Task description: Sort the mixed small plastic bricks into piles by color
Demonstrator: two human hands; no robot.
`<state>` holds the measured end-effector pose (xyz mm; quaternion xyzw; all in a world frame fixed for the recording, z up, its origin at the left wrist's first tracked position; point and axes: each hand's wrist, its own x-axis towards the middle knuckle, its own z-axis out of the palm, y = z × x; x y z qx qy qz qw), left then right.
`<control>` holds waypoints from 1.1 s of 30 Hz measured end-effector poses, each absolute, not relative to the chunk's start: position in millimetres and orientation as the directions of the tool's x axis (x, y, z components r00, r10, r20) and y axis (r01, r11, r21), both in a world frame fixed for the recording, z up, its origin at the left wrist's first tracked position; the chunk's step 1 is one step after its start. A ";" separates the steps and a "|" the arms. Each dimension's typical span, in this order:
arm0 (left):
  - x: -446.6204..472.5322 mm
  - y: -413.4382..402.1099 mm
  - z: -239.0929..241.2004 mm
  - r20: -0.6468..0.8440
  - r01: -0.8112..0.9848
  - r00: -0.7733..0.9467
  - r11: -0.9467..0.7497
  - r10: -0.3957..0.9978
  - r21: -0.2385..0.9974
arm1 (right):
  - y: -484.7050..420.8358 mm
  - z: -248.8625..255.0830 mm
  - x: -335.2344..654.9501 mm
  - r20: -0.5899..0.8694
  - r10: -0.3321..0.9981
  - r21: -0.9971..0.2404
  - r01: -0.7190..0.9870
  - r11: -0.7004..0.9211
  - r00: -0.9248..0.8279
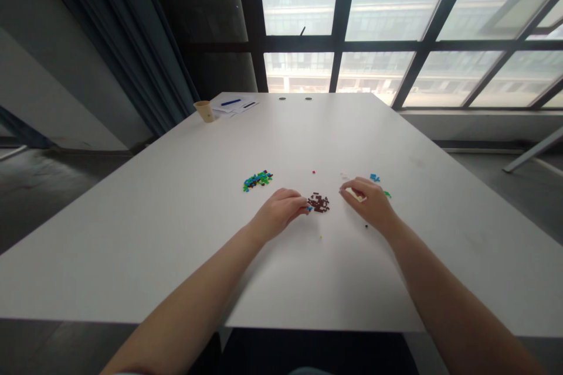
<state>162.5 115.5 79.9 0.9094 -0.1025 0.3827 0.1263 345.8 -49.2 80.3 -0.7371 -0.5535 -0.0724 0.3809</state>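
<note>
My left hand rests on the white table with its fingers curled together, the tips pinching a tiny blue piece at the edge of a small heap of dark brown pieces. To the right of that heap, my right hand has its fingers pinched on a small pale piece. A few blue pieces and a green one lie just beyond the right hand. A heap of green and blue pieces lies to the left of my left hand.
Single red, yellow and dark bits lie scattered near the hands. A paper cup and sheets with blue pens sit at the far left corner. Large windows stand behind the table, a dark curtain at left.
</note>
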 end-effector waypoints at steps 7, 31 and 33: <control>165.2 114.1 81.0 0.729 -0.307 0.677 -0.939 -0.102 0.154 | -36.1 77.6 298.3 0.624 0.756 -0.497 0.848 0.186 0.200; 162.4 121.9 73.9 0.622 -0.152 0.782 -0.956 0.039 0.251 | -89.0 49.9 446.6 0.485 0.476 -0.430 0.674 -0.601 0.734; 162.0 122.3 73.5 0.627 -0.156 0.778 -0.956 0.036 0.248 | -94.6 39.0 460.6 0.371 0.475 -0.407 0.599 -0.690 0.798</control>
